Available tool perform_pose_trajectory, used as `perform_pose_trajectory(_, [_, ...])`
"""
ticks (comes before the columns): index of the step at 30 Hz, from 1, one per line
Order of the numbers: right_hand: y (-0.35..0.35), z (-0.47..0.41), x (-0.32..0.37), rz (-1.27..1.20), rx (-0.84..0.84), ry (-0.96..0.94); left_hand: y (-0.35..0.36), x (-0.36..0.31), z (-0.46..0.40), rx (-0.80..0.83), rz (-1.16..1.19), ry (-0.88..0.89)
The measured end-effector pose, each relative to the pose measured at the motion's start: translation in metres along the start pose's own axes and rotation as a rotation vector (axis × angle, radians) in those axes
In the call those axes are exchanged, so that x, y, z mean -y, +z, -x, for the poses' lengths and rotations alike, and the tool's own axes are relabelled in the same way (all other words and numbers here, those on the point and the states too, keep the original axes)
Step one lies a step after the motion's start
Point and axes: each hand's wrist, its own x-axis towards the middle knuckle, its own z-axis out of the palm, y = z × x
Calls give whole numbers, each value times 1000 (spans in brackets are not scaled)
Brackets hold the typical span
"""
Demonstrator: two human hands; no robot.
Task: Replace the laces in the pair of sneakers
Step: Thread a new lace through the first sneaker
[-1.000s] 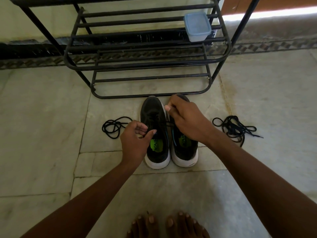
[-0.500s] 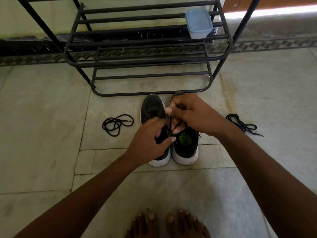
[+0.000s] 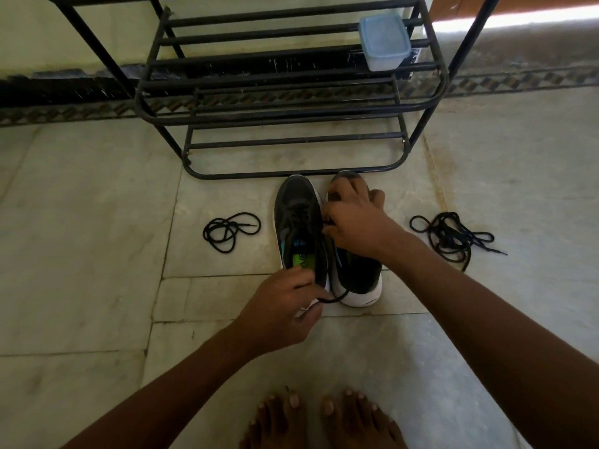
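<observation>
Pale stone floor tiles [image 3: 97,254] run up to a patterned border along the wall, where one black metal shoe rack [image 3: 291,92] stands with one lidded plastic box [image 3: 384,42] on a shelf; two black sneakers with white soles sit side by side just in front of the rack, the left sneaker [image 3: 298,222] and the right sneaker [image 3: 356,273]; green insole print shows in the left one, its lettering too small to read; two loose bundles of black lace lie on the floor, one lace bundle [image 3: 230,231] left of the shoes, another lace pile [image 3: 453,234] to the right; left hand [image 3: 285,312] is low by the heels, pinching a black lace end [image 3: 334,298]; right hand [image 3: 353,218] reaches forward, palm down, fingers spread over the right sneaker's front, thumb at the eyelets; two bare feet [image 3: 324,419] show at the bottom edge
</observation>
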Motion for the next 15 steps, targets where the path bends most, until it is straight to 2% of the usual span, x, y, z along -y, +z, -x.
perform_pose_trajectory(3, [5, -1, 4, 40, -9, -2, -2, 1, 7, -10, 43, -32])
perform_pose_trajectory(6, [-8, 0, 2, -213, 14, 71, -7, 0, 7, -77, 145, -85])
perform_pose_trajectory(9, [-24, 9, -3, -555, 47, 65, -13, 0, -6, -300, 83, -208])
perform_pose_trajectory(11, [-35, 16, -1, -651, 15, 27, -17, 5, -22, -433, 45, -345])
perform_pose_trajectory(13, [-41, 20, 3, -722, -25, -37, -24, 11, -40, -440, 109, -509])
perform_pose_trajectory(15, [-46, 19, 6, -784, -46, -104, -29, 18, -58, -349, 215, -566])
